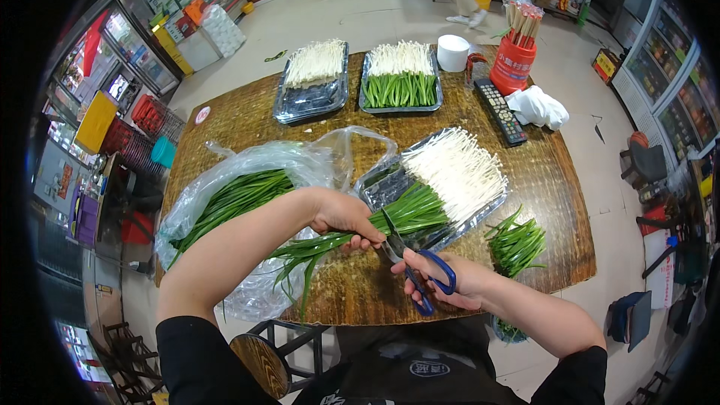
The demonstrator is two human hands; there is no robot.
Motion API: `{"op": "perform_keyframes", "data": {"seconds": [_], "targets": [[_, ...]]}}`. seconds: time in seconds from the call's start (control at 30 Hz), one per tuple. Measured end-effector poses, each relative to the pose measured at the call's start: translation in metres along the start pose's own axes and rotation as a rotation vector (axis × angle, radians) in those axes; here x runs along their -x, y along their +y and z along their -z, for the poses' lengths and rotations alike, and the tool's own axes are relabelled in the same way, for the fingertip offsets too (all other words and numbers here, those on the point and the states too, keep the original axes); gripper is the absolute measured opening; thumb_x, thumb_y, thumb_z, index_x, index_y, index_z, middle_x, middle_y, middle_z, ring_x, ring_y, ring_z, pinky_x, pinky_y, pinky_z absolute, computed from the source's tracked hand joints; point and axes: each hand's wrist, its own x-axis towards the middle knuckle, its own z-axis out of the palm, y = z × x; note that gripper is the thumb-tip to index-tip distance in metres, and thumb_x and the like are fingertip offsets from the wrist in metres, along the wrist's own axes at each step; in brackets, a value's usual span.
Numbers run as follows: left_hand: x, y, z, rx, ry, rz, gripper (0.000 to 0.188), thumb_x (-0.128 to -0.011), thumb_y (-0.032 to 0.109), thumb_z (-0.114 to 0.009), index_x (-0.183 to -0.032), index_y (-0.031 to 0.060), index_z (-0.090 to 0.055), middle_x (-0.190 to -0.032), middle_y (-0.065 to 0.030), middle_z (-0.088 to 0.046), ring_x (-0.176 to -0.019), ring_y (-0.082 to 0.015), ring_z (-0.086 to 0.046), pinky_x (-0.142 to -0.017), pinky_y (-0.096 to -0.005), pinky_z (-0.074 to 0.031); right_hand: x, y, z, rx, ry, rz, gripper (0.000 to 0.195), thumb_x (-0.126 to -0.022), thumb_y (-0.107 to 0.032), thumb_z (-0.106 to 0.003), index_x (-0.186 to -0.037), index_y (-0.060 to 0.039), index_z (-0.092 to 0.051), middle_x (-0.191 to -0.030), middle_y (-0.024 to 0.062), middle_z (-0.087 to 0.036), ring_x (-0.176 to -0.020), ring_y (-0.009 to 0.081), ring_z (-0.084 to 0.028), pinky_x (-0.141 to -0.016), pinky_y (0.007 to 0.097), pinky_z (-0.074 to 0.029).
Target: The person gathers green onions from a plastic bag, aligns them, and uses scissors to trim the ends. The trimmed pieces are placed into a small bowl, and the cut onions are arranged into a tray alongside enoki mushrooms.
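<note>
My left hand (346,219) grips a bunch of garlic chives (413,208), whose ends lie over a clear-lined black tray (382,184). Blue-handled scissors (430,278) are in my right hand (444,278), their blades apart around the chives just beside my left fingers. White enoki mushrooms (458,171) fill the right side of that tray. More long chives (236,197) lie in an open clear plastic bag (191,191) under my left forearm. A small pile of cut chives (514,244) rests on the wooden table (551,180) to the right.
At the back stand a tray of enoki alone (315,67) and a tray of enoki with chives (400,76). Beside them are a paper roll (453,53), a red chopstick holder (513,64), a remote control (499,111) and crumpled white tissue (539,108). A stool (261,363) stands below the table's front edge.
</note>
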Motion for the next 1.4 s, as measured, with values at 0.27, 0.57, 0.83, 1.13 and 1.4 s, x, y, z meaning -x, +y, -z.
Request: {"op": "perform_keyframes", "data": {"seconds": [0.27,0.57,0.83,1.13,1.4], "targets": [[-0.004,0.009,0.014,-0.075,-0.103,0.077,0.024,-0.102,0.025,-0.058,-0.094,0.0020,-0.061,-0.072,0.0055,-0.052,-0.058,-0.0023,-0.045,-0.054,-0.0219,-0.041,-0.006,-0.010,-0.002,-0.054,0.005,-0.015,0.083,-0.082,-0.070,-0.066,-0.127,-0.0017,-0.053,-0.088,0.0048,-0.059,-0.077,0.0139,-0.058,-0.069,0.0283,-0.046],[-0.005,0.017,0.026,-0.126,-0.165,0.168,0.022,-0.101,0.025,-0.059,-0.099,0.0032,-0.060,-0.071,0.0078,-0.050,-0.056,-0.0003,-0.043,-0.050,-0.0194,-0.038,-0.002,-0.007,-0.012,0.017,0.101,0.102,0.057,-0.099,-0.051,-0.057,-0.116,0.0036,-0.059,-0.071,0.0009,-0.055,-0.062,0.0094,-0.050,-0.059,0.0262,-0.040],[-0.006,0.023,0.030,-0.248,-0.042,0.225,0.019,-0.099,0.024,-0.063,-0.095,0.0058,-0.060,-0.069,0.0069,-0.053,-0.054,-0.0012,-0.046,-0.048,-0.0207,-0.041,-0.002,-0.009,-0.007,0.034,0.103,0.081,0.058,-0.096,-0.051,-0.060,-0.115,0.0033,-0.061,-0.065,-0.0007,-0.057,-0.054,0.0070,-0.053,-0.049,0.0231,-0.041],[0.002,0.022,0.019,-0.472,0.156,0.205,0.016,-0.096,0.021,-0.066,-0.090,0.0082,-0.060,-0.067,0.0050,-0.056,-0.054,-0.0045,-0.050,-0.050,-0.0218,-0.043,0.002,-0.012,-0.001,0.045,-0.013,0.058,0.075,-0.097,-0.064,-0.048,-0.128,0.0038,-0.051,-0.074,0.0038,-0.057,-0.067,0.0119,-0.053,-0.063,0.0273,-0.041],[0.005,0.039,0.005,-1.109,0.214,0.237,0.029,-0.093,0.032,-0.067,-0.093,0.0029,-0.065,-0.076,-0.0030,-0.064,-0.068,-0.0176,-0.059,-0.065,-0.0340,-0.048,-0.004,-0.023,-0.001,0.068,0.000,0.031,0.072,-0.096,-0.062,-0.051,-0.127,0.0032,-0.052,-0.075,0.0023,-0.057,-0.066,0.0107,-0.052,-0.064,0.0263,-0.040]]}}
